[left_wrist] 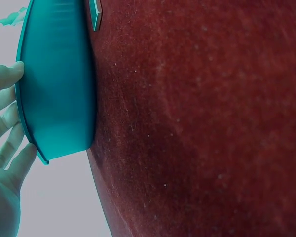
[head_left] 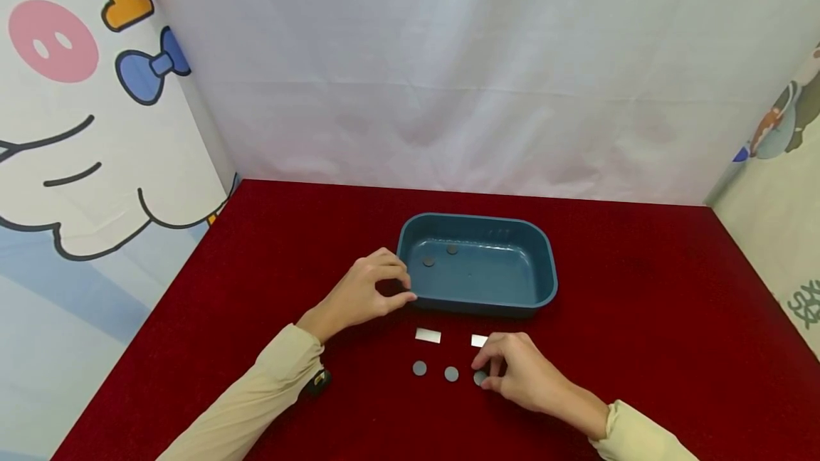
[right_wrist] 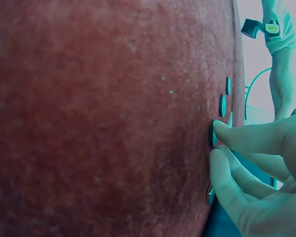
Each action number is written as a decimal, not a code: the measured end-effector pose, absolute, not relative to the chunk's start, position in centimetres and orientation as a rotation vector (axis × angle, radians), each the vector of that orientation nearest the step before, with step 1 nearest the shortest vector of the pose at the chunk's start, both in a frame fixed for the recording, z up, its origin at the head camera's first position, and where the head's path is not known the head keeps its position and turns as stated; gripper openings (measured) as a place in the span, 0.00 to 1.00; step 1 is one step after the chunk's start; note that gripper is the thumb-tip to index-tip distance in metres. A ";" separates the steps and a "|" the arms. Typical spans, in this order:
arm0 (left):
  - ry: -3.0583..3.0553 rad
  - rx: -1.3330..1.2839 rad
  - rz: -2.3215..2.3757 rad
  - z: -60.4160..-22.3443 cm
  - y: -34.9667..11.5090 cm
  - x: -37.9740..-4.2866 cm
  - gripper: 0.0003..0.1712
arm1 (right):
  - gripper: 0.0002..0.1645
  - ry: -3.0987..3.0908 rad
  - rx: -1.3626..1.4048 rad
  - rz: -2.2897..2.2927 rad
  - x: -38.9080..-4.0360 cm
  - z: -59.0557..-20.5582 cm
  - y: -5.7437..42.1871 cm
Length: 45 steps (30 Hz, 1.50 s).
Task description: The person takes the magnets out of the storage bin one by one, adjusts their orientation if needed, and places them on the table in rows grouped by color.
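A blue plastic basin (head_left: 541, 297) stands on the dark red cloth. At its left front corner my left hand (head_left: 365, 289) holds the rim, thumb and fingertips around the edge, as the basin's wall (left_wrist: 59, 94) shows in the left wrist view. My right hand (head_left: 522, 372) is down at the cloth in front of the basin. Its thumb and fingers close on a small grey disc (head_left: 479, 378), the rightmost of three in a row. The middle disc (head_left: 451, 373) and the left disc (head_left: 419, 368) lie flat beside it. Two more discs lie inside the basin, one nearer (head_left: 428, 261), one farther (head_left: 452, 250).
Between basin and discs lie two small whitish rectangular pieces, a left one (head_left: 428, 335) and a right one (head_left: 478, 341) partly behind my right hand. A pale fabric wall (head_left: 480, 126) rises behind the table (head_left: 640, 269), and a cartoon-printed sheet (head_left: 96, 162) hangs at the left.
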<state>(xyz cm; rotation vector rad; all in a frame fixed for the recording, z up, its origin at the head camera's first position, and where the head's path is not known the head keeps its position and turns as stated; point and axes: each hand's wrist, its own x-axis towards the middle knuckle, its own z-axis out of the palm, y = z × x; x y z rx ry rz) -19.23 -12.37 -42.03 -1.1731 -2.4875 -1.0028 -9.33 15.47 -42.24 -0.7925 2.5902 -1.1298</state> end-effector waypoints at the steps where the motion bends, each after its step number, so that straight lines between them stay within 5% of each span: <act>1: -2.485 -1.174 -1.005 -42.0 -12.4 -19.2 0.08 | 0.12 2.587 -0.790 -1.134 -9.4 -42.2 15.5; 24: -2.496 -1.176 -0.982 -42.3 -12.4 -19.1 0.07 | 0.13 2.321 -0.483 -1.463 -11.9 -37.8 17.3; 45: -2.457 -1.185 -1.015 -42.5 -12.4 -19.2 0.08 | 0.16 2.317 -0.492 -1.531 -14.2 -36.9 17.3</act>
